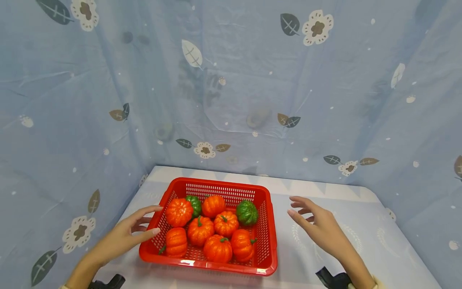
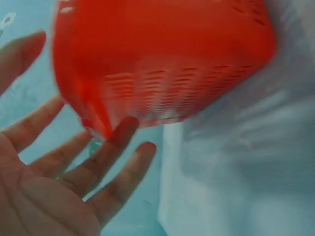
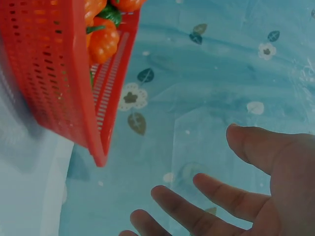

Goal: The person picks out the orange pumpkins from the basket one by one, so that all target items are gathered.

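A red plastic basket with slotted walls stands on the table. Several orange toy pumpkins and two green ones lie inside it. At the basket's left rim is my left hand, fingers spread and thumb apart; in the left wrist view the fingers are beside the basket's wall, and contact is hard to tell. My right hand hovers to the right of the basket, apart from it, with fingers loosely bent and nothing held. In the right wrist view a gap separates that hand from the basket.
A pale patterned cloth covers the table. Blue curtain fabric with leaves and flowers hangs behind the table and along its sides. Black straps sit on both wrists.
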Tool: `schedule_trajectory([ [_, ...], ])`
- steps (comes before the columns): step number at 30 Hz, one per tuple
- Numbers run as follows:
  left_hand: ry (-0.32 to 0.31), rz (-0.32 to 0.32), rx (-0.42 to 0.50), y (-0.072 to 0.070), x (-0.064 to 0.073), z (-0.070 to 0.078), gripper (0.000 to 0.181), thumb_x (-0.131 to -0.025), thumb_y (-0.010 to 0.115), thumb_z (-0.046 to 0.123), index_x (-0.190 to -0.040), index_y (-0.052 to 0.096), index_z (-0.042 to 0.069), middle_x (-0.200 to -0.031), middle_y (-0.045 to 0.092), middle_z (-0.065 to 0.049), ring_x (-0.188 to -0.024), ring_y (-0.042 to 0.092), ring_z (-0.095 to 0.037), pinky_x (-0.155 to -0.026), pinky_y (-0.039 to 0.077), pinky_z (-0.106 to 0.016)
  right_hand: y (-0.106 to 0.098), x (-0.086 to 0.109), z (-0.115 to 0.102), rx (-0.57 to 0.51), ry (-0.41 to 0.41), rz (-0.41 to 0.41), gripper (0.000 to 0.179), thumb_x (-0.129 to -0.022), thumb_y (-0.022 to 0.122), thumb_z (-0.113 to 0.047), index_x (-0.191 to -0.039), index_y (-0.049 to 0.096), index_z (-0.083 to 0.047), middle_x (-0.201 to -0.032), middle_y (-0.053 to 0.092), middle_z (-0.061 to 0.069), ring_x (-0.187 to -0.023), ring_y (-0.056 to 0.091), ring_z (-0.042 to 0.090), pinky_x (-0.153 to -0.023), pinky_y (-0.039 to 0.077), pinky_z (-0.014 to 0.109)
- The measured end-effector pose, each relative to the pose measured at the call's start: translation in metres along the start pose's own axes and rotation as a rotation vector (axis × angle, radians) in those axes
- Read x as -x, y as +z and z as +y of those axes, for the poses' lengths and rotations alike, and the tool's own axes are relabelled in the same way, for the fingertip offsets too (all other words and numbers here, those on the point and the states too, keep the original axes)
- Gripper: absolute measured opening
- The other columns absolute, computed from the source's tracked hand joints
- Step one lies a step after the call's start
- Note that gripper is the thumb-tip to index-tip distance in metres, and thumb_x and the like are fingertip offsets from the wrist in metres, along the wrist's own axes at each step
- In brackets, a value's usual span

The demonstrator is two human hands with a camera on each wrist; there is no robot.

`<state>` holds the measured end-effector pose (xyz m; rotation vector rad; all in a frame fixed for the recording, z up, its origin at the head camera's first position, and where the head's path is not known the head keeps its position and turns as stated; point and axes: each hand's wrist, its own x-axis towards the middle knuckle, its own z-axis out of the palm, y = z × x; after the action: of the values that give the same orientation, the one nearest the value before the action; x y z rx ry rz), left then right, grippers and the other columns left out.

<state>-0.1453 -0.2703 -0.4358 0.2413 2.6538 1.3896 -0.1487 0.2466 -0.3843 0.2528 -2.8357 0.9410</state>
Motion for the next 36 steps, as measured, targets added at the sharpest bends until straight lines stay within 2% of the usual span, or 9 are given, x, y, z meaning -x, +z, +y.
schedule_trajectory([
  [2, -0.013, -0.025, 0.058, 0.001, 0.000, -0.007, 0.066, -0.094, 0.076, 0.036, -0.152, 0.047, 0.023, -0.156, 0.043, -0.013, -0.129, 0.053, -0.041, -0.099, 0.051, -0.055, 0.001, -0.002, -0.002, -0.023, -0.017, -0.007, 0.055, -0.097, 0.065, -0.054, -0.140, 0.061, -0.020, -0.123, 0.071, 0.001, -0.106, 0.067, 0.018, -0.083, 0.057, 0.034],
  [5, -0.017, -0.029, 0.120, 0.003, -0.002, -0.015, 0.069, -0.093, 0.077, 0.032, -0.154, 0.044, 0.024, -0.160, 0.036, -0.014, -0.130, 0.051, -0.043, -0.098, 0.053, -0.054, 0.004, -0.006, -0.003, -0.055, -0.041, -0.016, 0.050, -0.098, 0.066, -0.050, -0.139, 0.062, -0.021, -0.121, 0.071, -0.002, -0.106, 0.067, 0.016, -0.083, 0.057, 0.033],
  [11, -0.061, -0.083, 0.246, 0.006, -0.003, -0.030, 0.073, -0.094, 0.077, 0.025, -0.157, 0.039, 0.023, -0.161, 0.032, -0.021, -0.132, 0.051, -0.043, -0.092, 0.058, -0.046, 0.008, -0.013, -0.007, -0.111, -0.054, -0.046, 0.047, -0.098, 0.067, -0.048, -0.138, 0.062, -0.023, -0.118, 0.071, -0.004, -0.106, 0.067, 0.017, -0.085, 0.056, 0.037],
  [14, -0.049, -0.120, 0.298, 0.008, -0.003, -0.038, 0.074, -0.095, 0.075, 0.021, -0.158, 0.036, 0.021, -0.162, 0.029, -0.020, -0.135, 0.048, -0.044, -0.091, 0.058, -0.040, 0.008, -0.016, -0.011, -0.124, -0.051, -0.063, 0.048, -0.098, 0.066, -0.050, -0.138, 0.062, -0.023, -0.118, 0.071, -0.004, -0.107, 0.066, 0.017, -0.085, 0.055, 0.037],
  [17, -0.037, -0.154, 0.343, 0.009, -0.004, -0.046, 0.074, -0.097, 0.072, 0.017, -0.160, 0.032, 0.021, -0.164, 0.024, -0.021, -0.136, 0.045, -0.046, -0.093, 0.057, -0.038, 0.009, -0.020, -0.014, -0.137, -0.059, -0.085, 0.049, -0.098, 0.066, -0.050, -0.138, 0.061, -0.024, -0.119, 0.071, -0.003, -0.108, 0.066, 0.018, -0.086, 0.055, 0.037],
  [23, -0.043, -0.184, 0.385, 0.010, -0.006, -0.053, 0.076, -0.098, 0.068, 0.014, -0.162, 0.027, 0.023, -0.162, 0.020, -0.029, -0.136, 0.044, -0.049, -0.094, 0.057, -0.046, 0.014, -0.029, -0.019, -0.155, -0.094, -0.119, 0.051, -0.098, 0.066, -0.049, -0.139, 0.061, -0.020, -0.120, 0.071, -0.002, -0.107, 0.065, 0.018, -0.087, 0.056, 0.036],
  [29, -0.003, -0.207, 0.419, 0.011, -0.008, -0.057, 0.076, -0.099, 0.066, 0.010, -0.162, 0.026, 0.020, -0.162, 0.016, -0.030, -0.133, 0.046, -0.049, -0.092, 0.058, -0.043, 0.023, -0.044, -0.031, -0.167, -0.165, -0.140, 0.044, -0.098, 0.069, -0.043, -0.137, 0.062, -0.024, -0.113, 0.071, -0.007, -0.103, 0.064, 0.014, -0.083, 0.057, 0.033],
  [32, -0.003, -0.196, 0.413, 0.011, -0.009, -0.060, 0.075, -0.099, 0.066, 0.011, -0.162, 0.027, 0.019, -0.162, 0.016, -0.031, -0.132, 0.048, -0.048, -0.091, 0.059, -0.043, 0.030, -0.052, -0.041, -0.182, -0.210, -0.167, 0.041, -0.099, 0.068, -0.041, -0.136, 0.062, -0.026, -0.111, 0.071, -0.011, -0.101, 0.064, 0.011, -0.081, 0.057, 0.033],
  [36, -0.032, -0.162, 0.396, 0.013, -0.010, -0.061, 0.070, -0.100, 0.066, 0.016, -0.161, 0.031, 0.022, -0.161, 0.020, -0.030, -0.131, 0.050, -0.047, -0.090, 0.059, -0.045, 0.043, -0.060, -0.054, -0.195, -0.246, -0.218, 0.045, -0.099, 0.066, -0.047, -0.137, 0.063, -0.024, -0.112, 0.070, -0.011, -0.102, 0.064, 0.010, -0.083, 0.056, 0.034],
])
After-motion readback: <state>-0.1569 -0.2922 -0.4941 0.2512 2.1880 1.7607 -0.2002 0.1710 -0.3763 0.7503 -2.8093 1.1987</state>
